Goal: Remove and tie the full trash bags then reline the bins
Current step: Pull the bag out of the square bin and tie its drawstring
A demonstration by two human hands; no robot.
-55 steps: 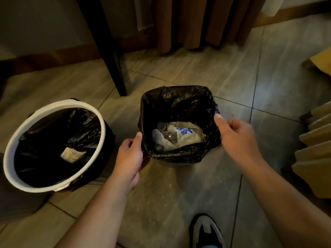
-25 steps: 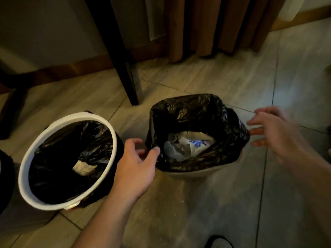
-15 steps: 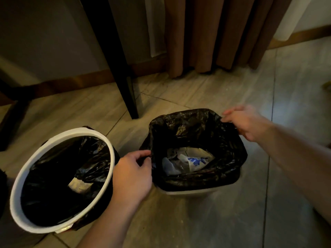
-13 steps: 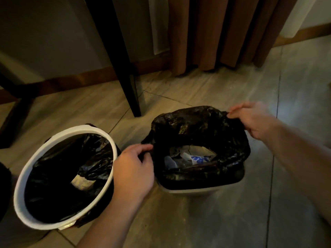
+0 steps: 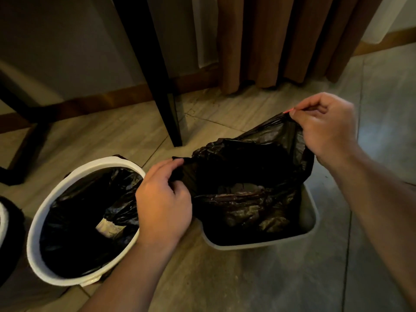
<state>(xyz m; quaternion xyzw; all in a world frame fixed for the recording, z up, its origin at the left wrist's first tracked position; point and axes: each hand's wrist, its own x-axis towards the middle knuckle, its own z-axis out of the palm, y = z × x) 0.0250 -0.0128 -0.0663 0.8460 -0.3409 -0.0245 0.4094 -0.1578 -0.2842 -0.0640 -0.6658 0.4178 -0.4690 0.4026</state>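
A black trash bag [image 5: 249,176] stands partly lifted out of a pale square bin [image 5: 311,219] on the tiled floor. My left hand [image 5: 162,199] grips the bag's left edge. My right hand [image 5: 326,129] pinches the bag's far right corner, held higher, with a thin red strip at my fingertips. The bag's mouth is pulled off the bin's rim and folds inward, hiding most of the trash inside. To the left sits a round white bin [image 5: 45,221] lined with a black bag, a paper scrap at its bottom.
A black table leg [image 5: 166,104] stands just behind the bins. Brown curtains [image 5: 281,41] hang at the back by the wooden skirting. The edge of another dark, white-rimmed bin [image 5: 6,221] shows at the far left. Tiled floor extends to the right and front.
Both hands took hold of the bag's edges and pulled them off the square bin's rim. My right hand rose with its corner. The trash inside is now mostly covered.
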